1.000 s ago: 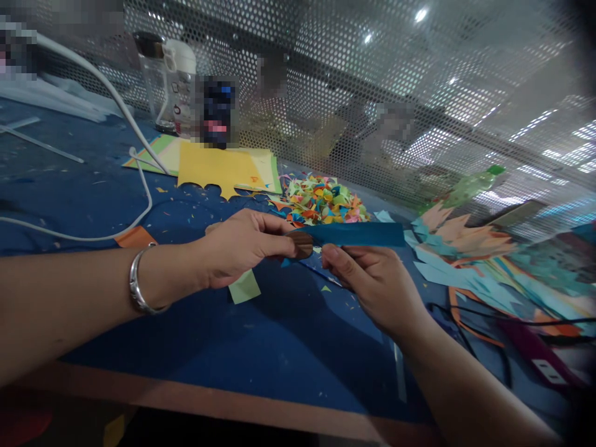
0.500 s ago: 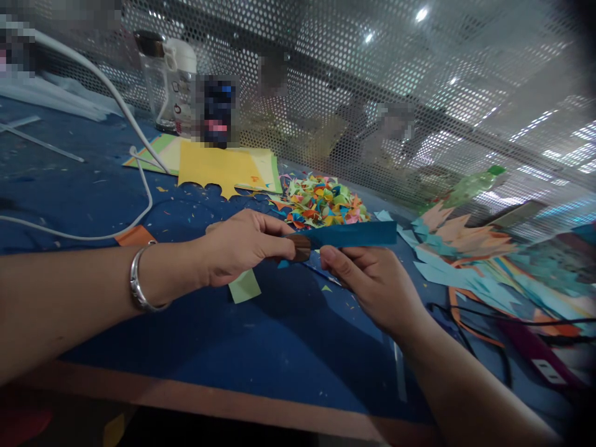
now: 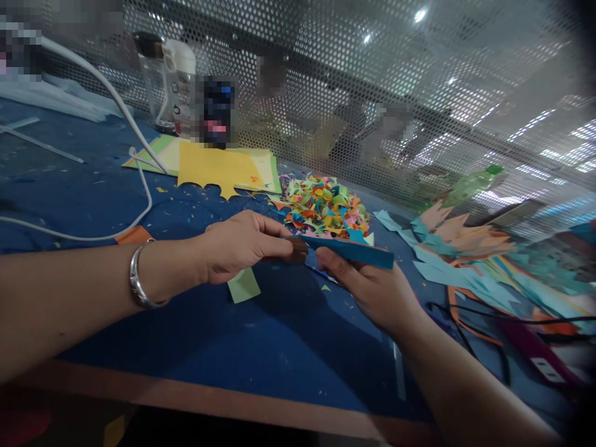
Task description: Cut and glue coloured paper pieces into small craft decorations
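My left hand [image 3: 246, 245], with a silver bracelet [image 3: 136, 276] at its wrist, is closed on a small brown wood-grained piece [image 3: 299, 250]. What this piece is cannot be made out. A blue paper strip [image 3: 358, 251] runs rightward from beside the brown piece, tilted down at its right end. The thumb and fingers of my right hand [image 3: 377, 288] pinch the strip near its middle. Below my left hand, a pale green paper square [image 3: 244, 286] lies on the blue table [image 3: 279, 366]. Behind both hands is a heap of colourful paper scraps [image 3: 326, 205].
Yellow paper [image 3: 218, 164] with a scalloped edge lies on other sheets behind my left hand. A white cable [image 3: 107, 81] arches on the left near clear bottles [image 3: 179, 93]. Cut paper pieces [image 3: 465, 239], black cords [image 3: 503, 357] and a purple power strip [image 3: 535, 354] lie right.
The right end of the blue strip has dipped, and more of the scrap heap shows above it. A blue scrap now appears at the heap's front. My left hand has barely moved.
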### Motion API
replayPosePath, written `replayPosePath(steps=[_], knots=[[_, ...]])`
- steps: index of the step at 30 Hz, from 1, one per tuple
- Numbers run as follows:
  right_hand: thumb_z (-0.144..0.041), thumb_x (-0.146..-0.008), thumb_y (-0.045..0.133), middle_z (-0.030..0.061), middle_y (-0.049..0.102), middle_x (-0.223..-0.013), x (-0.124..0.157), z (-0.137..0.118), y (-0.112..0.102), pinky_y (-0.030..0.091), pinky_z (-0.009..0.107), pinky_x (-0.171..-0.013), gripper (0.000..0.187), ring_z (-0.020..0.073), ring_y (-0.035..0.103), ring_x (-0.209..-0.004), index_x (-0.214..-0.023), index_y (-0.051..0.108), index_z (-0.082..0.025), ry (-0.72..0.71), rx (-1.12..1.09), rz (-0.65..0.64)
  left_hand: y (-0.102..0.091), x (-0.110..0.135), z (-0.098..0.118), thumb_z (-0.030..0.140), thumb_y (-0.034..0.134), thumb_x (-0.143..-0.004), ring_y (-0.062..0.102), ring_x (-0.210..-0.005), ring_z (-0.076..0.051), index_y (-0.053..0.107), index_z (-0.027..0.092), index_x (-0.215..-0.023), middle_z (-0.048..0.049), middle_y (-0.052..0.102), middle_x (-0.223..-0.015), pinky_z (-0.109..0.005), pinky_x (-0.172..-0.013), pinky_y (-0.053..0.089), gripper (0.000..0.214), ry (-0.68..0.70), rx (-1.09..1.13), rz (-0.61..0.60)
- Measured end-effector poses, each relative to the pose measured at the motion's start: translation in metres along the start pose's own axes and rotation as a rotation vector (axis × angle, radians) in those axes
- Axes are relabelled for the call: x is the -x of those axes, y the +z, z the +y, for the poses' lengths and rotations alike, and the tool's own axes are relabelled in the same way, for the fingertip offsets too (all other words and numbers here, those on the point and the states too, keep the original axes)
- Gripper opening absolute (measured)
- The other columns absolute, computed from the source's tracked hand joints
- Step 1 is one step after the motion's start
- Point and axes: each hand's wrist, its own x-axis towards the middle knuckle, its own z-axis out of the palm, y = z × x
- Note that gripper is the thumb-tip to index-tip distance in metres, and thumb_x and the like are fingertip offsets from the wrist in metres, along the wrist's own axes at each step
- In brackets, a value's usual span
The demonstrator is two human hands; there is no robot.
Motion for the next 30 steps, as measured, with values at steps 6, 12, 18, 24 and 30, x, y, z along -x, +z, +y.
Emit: replayPosePath(steps=[6, 12, 18, 24, 30], knots=[[-0.055, -0.091, 0.054, -0.0017, 0.049, -0.058, -0.002, 0.000, 0.000, 0.038, 0.026, -0.053, 0.045, 0.0127, 0.044, -0.055, -0.062, 0.055, -0.021, -0.039, -0.048, -0.036, -0.002, -0.003, -0.003, 0.016, 0.068, -0.059, 0.061, -0.070, -0.015, 0.073, 0.017, -0.062, -0.0014, 0.068, -0.064, -0.028, -0.073, 0.045, 0.005, -0.012, -0.011, 0.018], [-0.049, -0.093, 0.054, -0.0024, 0.047, -0.058, -0.002, -0.001, 0.000, 0.037, 0.026, -0.053, 0.043, 0.0120, 0.042, -0.055, -0.061, 0.052, -0.021, -0.042, -0.072, -0.050, -0.002, -0.003, -0.003, 0.016, 0.069, -0.059, 0.060, -0.069, -0.014, 0.072, 0.016, -0.062, -0.0007, 0.066, -0.062, -0.027, -0.072, 0.044, 0.004, -0.024, 0.002, 0.011], [-0.046, -0.093, 0.054, -0.0016, 0.050, -0.058, -0.002, -0.001, 0.002, 0.036, 0.026, -0.052, 0.038, 0.0126, 0.045, -0.055, -0.065, 0.057, -0.020, -0.007, -0.082, -0.053, -0.005, -0.006, -0.008, 0.019, 0.069, -0.058, 0.062, -0.075, -0.016, 0.073, 0.016, -0.066, -0.0017, 0.068, -0.066, -0.028, -0.077, 0.045, 0.009, 0.009, -0.031, -0.002], [-0.047, -0.092, 0.055, -0.0018, 0.053, -0.058, -0.002, 0.002, 0.004, 0.038, 0.027, -0.053, 0.039, 0.0125, 0.047, -0.054, -0.064, 0.060, -0.021, -0.003, -0.077, -0.027, -0.005, -0.007, -0.009, 0.021, 0.069, -0.058, 0.064, -0.077, -0.019, 0.074, 0.016, -0.068, -0.0042, 0.072, -0.071, -0.031, -0.076, 0.047, 0.013, 0.020, -0.088, 0.013], [-0.053, -0.085, 0.064, -0.0025, 0.053, -0.055, -0.001, 0.011, 0.012, 0.038, 0.027, -0.053, 0.039, 0.0120, 0.045, -0.051, -0.063, 0.062, -0.021, 0.109, -0.272, 0.045, -0.009, -0.006, -0.008, 0.029, 0.073, -0.059, 0.060, -0.072, -0.018, 0.076, 0.019, -0.071, -0.0003, 0.069, -0.066, -0.027, -0.066, 0.045, 0.016, 0.045, -0.288, 0.096]])
